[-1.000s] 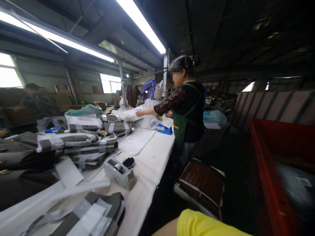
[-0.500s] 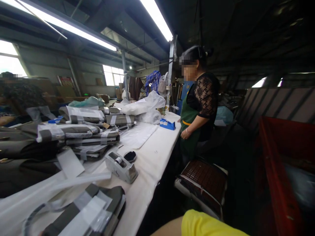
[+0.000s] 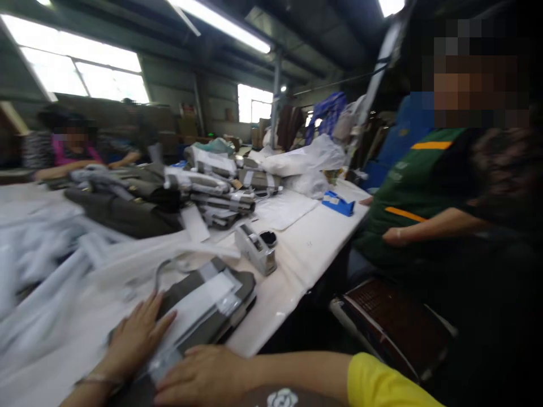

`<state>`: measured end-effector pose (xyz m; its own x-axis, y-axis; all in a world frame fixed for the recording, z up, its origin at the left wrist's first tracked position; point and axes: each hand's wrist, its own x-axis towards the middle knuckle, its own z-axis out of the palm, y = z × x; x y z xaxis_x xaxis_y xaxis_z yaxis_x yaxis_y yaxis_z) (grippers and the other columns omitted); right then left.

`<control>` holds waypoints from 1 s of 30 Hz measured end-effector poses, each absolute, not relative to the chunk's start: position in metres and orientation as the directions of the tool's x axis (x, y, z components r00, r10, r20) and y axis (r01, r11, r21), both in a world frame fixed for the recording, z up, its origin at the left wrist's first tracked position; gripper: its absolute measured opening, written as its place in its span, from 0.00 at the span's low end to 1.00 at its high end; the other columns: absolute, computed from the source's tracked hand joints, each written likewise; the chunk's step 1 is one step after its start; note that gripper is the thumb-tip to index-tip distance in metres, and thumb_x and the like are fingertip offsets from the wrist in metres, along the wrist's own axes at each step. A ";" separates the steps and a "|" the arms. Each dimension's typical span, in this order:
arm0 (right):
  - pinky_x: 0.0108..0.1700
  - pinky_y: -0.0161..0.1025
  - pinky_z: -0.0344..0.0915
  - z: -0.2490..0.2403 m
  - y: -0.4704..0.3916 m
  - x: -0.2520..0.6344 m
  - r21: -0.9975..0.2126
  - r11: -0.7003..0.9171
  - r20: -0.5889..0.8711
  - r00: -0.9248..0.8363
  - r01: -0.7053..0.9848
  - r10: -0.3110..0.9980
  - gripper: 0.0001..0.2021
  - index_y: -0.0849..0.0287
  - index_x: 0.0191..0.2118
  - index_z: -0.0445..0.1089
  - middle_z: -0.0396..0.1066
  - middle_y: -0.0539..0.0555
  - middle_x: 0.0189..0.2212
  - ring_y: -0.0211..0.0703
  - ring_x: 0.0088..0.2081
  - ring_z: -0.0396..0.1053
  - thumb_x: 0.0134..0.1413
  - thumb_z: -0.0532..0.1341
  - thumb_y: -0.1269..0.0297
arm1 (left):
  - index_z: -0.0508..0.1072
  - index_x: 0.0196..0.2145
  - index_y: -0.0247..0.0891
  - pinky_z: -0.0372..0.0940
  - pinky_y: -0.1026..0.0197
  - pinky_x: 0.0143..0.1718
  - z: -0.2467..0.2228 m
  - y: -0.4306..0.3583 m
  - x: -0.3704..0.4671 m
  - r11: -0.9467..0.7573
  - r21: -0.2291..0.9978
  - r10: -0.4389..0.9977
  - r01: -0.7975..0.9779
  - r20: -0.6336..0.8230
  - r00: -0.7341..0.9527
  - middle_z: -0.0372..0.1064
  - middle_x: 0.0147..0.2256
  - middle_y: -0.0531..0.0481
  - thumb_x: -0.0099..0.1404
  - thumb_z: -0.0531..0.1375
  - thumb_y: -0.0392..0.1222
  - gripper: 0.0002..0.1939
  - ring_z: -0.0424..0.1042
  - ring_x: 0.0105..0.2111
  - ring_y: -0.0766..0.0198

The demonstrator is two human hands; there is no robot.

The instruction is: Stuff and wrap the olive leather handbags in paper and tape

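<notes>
A folded dark grey fabric bundle [image 3: 199, 328], with white paper and clear tape across its top, lies on the table right in front of me. My left hand [image 3: 138, 330] rests on its left side, fingers spread and nothing in them. Across the near end lies my right hand [image 3: 206, 373], its fingers stretched flat over the bundle's edge. Just beyond the bundle stands a grey tape dispenser [image 3: 255, 249], with a small round dark-filled container [image 3: 268, 238] beside it. A thin grey strap or cord [image 3: 159, 274] curves out by the bundle's far left side.
Similar taped bundles [image 3: 224, 198] are piled farther back. Loose white material [image 3: 38, 249] covers the table's left. A blue tape dispenser [image 3: 338, 203] sits near the right edge. A person in a green apron [image 3: 407, 186] stands there, by a brown-topped seat [image 3: 394, 322]. Others work across the table.
My view has swung left. Both my hands have come into sight on the bundle. The person in the green apron now appears nearer and farther right, turned more towards me.
</notes>
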<state>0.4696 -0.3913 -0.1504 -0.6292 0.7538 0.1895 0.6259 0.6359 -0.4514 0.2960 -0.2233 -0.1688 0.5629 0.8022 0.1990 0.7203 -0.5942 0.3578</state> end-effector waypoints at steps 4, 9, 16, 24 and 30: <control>0.64 0.44 0.42 -0.162 -0.404 0.466 -0.477 0.635 0.227 -0.613 0.607 0.757 0.24 0.53 0.57 0.58 0.61 0.54 0.58 0.39 0.60 0.55 0.54 0.56 0.62 | 0.53 0.61 0.31 0.47 0.55 0.62 -0.153 -0.240 0.261 -0.275 0.673 0.953 0.687 0.099 0.286 0.49 0.62 0.41 0.64 0.39 0.54 0.34 0.49 0.62 0.58; 0.63 0.46 0.44 -0.156 -0.394 0.467 -0.438 0.626 0.296 -0.554 0.645 0.778 0.24 0.58 0.58 0.58 0.59 0.57 0.58 0.44 0.60 0.53 0.56 0.56 0.60 | 0.57 0.60 0.33 0.47 0.50 0.62 -0.157 -0.292 0.240 -0.396 0.550 0.915 0.735 0.166 0.369 0.52 0.61 0.42 0.65 0.45 0.53 0.31 0.51 0.61 0.57; 0.64 0.46 0.44 -0.154 -0.380 0.464 -0.281 0.620 0.188 -0.592 0.732 0.784 0.30 0.65 0.61 0.52 0.55 0.61 0.60 0.49 0.62 0.49 0.58 0.54 0.53 | 0.59 0.59 0.45 0.50 0.41 0.57 -0.172 -0.340 0.244 -0.645 0.149 0.764 0.749 0.145 0.629 0.56 0.59 0.49 0.66 0.48 0.55 0.26 0.53 0.60 0.50; 0.63 0.46 0.46 -0.150 -0.404 0.502 -0.306 0.607 0.231 -0.561 0.734 0.795 0.26 0.59 0.59 0.57 0.59 0.56 0.59 0.46 0.61 0.52 0.56 0.56 0.56 | 0.59 0.59 0.47 0.53 0.44 0.56 -0.176 -0.365 0.227 -0.679 0.105 0.726 0.727 0.249 0.641 0.59 0.58 0.50 0.66 0.50 0.52 0.25 0.55 0.59 0.53; 0.62 0.51 0.48 -0.159 -0.387 0.541 -0.231 0.464 0.253 -0.408 0.855 0.877 0.29 0.62 0.61 0.55 0.55 0.61 0.60 0.49 0.62 0.50 0.55 0.57 0.56 | 0.61 0.58 0.46 0.56 0.41 0.55 -0.191 -0.359 0.223 -0.651 0.150 0.743 0.744 0.326 0.585 0.57 0.59 0.47 0.61 0.55 0.54 0.28 0.55 0.59 0.47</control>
